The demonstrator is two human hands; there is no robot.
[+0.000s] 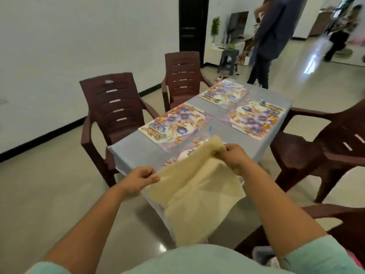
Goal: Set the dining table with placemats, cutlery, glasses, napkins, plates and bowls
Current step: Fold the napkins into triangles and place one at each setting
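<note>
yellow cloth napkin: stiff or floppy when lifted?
Likely floppy: the yellow cloth napkin sags and folds between the left hand and right hand. Probably light, since fingertip pinches at two edges hold it. Unlikely to roll.

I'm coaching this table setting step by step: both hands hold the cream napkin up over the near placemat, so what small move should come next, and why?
Probably lower the napkin onto the near placemat to fold it flat. The left hand and right hand each pinch an edge, and the cloth hangs loose off the table edge.
</note>
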